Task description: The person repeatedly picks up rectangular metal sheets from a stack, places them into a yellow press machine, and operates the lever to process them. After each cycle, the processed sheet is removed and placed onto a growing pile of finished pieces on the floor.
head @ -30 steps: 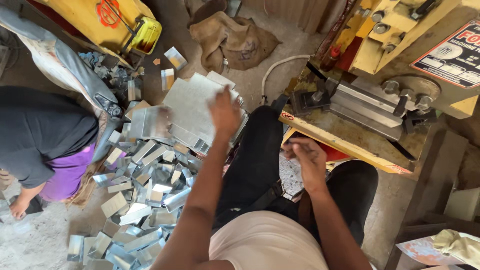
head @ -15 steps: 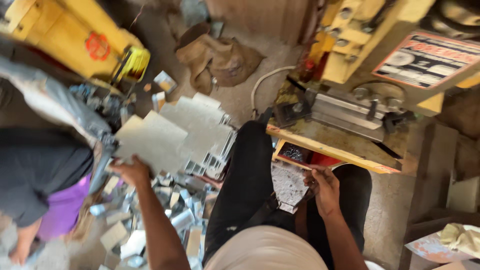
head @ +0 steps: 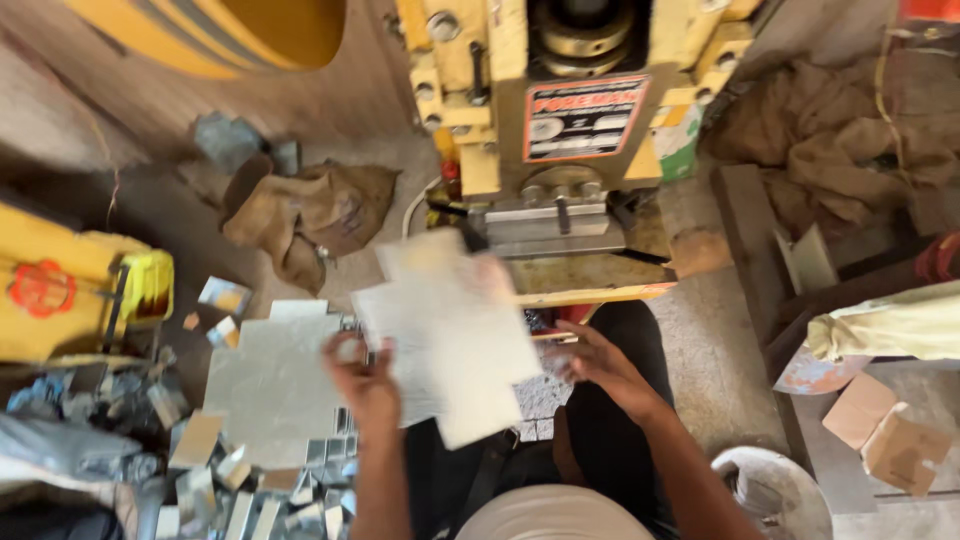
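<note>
1. Silvery, flat sheet-metal piece point(head: 450, 335), pale and motion-blurred, is up in the air between your hands, not yet on the press.
2. Your left hand point(head: 368, 385) grips its lower left edge; your right hand point(head: 595, 362) sits at its right edge, though whether it has closed there is unclear.
3. Stacked flat metal sheets point(head: 268, 385) and small cut metal offcuts point(head: 225, 480) lie on the floor left of you.
4. Beyond, the yellow press machine point(head: 560, 130) shows a bare-looking bed.

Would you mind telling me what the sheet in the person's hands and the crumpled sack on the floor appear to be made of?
The sheet, gripped by the left hand, looks like thin metal with a dull silvery finish, though motion blur leaves this uncertain. It matches the stack of sheets beside it. The sack looks like coarse brown jute or burlap, limp and creased.
</note>
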